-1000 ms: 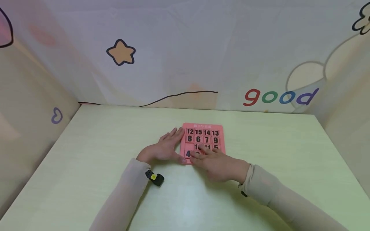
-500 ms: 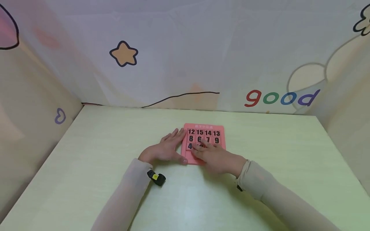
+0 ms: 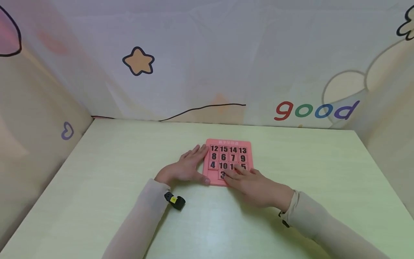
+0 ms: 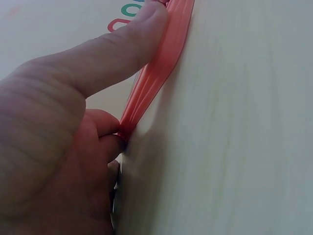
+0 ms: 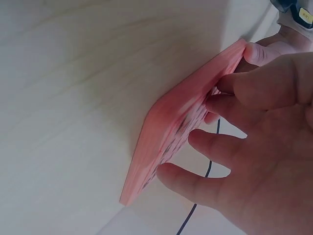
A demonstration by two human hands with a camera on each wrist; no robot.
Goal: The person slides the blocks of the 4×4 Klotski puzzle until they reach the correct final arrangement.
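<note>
A pink number sliding puzzle (image 3: 228,142) lies on the table, its black-numbered tiles in a recessed grid. The bottom-left cell is a bare gap, below tile 4 (image 3: 212,165) and left of tile 3 (image 3: 221,175). Along the puzzle's left side, my left hand (image 3: 182,169) holds the frame, thumb at the near corner and fingers toward the far one; the left wrist view shows the thumb (image 4: 112,56) against the pink edge. My right hand (image 3: 255,187) reaches over the lower right part with fingers extended, fingertips (image 5: 168,174) at the tiles. It hides several tiles.
The pale table (image 3: 129,144) stretches around the puzzle and meets a printed cloth backdrop (image 3: 194,64) behind. Cloth walls stand at both sides. A black strap (image 3: 175,200) is on the left wrist, and another shows at the right cuff.
Tile 4 has moved up one row from the bottom-left cell, leaving the gap there. My right hand went up and left over the tiles, then drew back right. My left hand stays put.
</note>
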